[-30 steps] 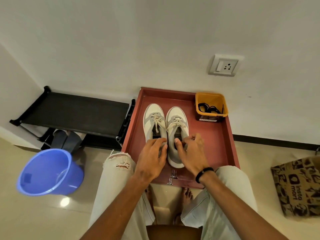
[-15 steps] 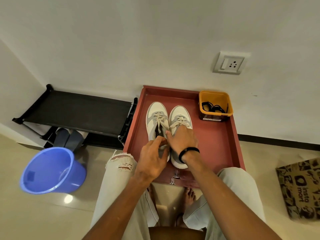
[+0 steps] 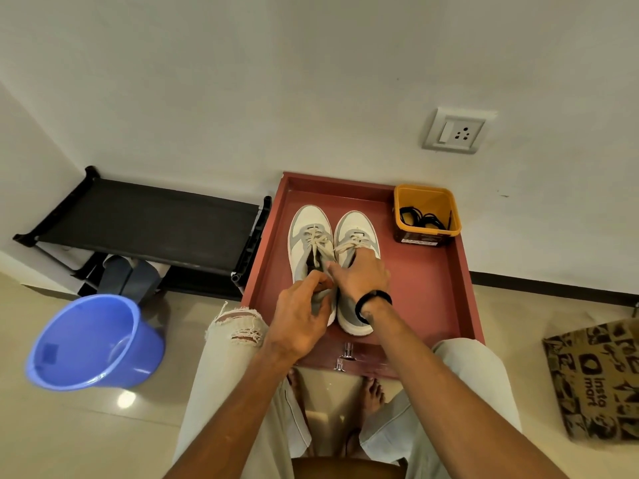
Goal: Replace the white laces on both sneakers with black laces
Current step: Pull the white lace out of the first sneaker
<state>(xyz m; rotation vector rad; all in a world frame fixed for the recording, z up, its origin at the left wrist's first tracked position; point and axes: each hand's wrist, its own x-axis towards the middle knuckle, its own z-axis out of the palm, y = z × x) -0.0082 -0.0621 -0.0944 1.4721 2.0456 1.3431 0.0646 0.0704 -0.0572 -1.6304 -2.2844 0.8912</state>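
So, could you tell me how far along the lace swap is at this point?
Nothing looks finished: both sneakers, left and right, carry their white laces, and the black laces lie in the orange tub. In hand: the left hand and right hand are at the left sneaker's laces, apparently loosening them; the exact grip is unclear. Left: unlacing both sneakers and threading the black laces.

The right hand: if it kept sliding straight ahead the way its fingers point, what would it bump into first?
Probably the white laces on the right sneaker, right beyond the right hand; depth is hard to judge.
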